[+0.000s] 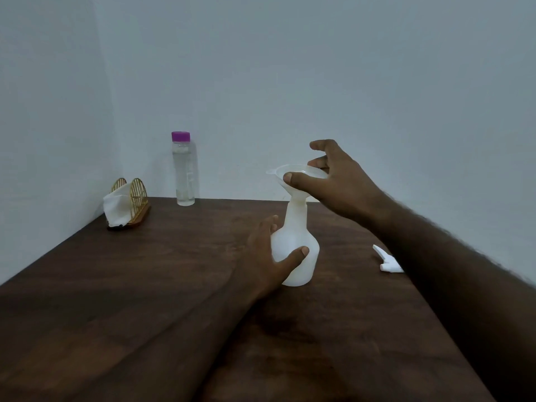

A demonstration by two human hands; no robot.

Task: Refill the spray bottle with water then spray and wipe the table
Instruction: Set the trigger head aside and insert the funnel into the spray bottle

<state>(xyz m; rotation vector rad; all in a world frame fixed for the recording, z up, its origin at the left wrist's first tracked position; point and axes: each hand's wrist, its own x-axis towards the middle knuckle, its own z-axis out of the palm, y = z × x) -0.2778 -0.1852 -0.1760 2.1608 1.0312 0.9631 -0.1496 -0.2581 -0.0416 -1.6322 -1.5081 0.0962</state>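
- Right now we have our left hand (266, 256) wrapped round the belly of the spray bottle (303, 268). The thumb is across the front and the fingers go behind it, holding it upright on the table (145, 285) just right of the frame's centre.
- Our right hand (345, 181) pinches the rim of the funnel (295, 195) between thumb and fingertips. The funnel's stem sits in the open neck of the spray bottle, so both share one vertical axis.
- The water bottle (185, 172) stands upright against the wall in the upper left of the frame, well apart from both hands. Its purple cap (180, 136) is on.
- From our grips the water lies up and to the left, so we judge our left hand the nearer one. Reaching with the right would mean crossing over the funnel.
- We reckon the funnel may tip once released, so one hand should stay on the spray bottle during the reach.
- The spray head (388, 262) lies on its side at the right, partly hidden by our right forearm.
- A cloth (116, 207) waits in the gold holder (136, 195) at the far left, for the wipe.
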